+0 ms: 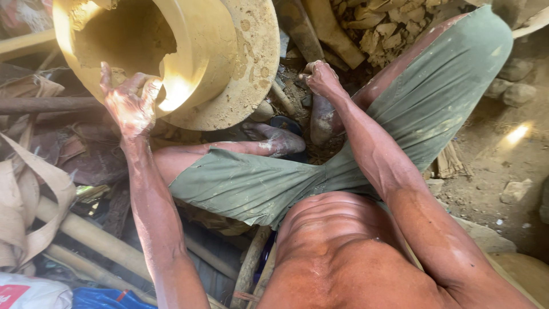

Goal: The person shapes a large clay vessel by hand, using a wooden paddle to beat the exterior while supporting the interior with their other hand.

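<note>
A single head-worn camera looks steeply down from above the person's bare chest, close to the body, facing forward over the green shorts [320, 171]. Beyond the shorts, at the frame's top, sits a clay vessel [171, 51]; ground and rubble lie right of them.

Left hand [132, 103] raised, fingers spread — right hand [321, 78] loosely curled.

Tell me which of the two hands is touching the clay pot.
The left hand: its fingers rest on the broken rim of the yellow clay pot. The right hand is a closed fist, apart from the pot.
</note>
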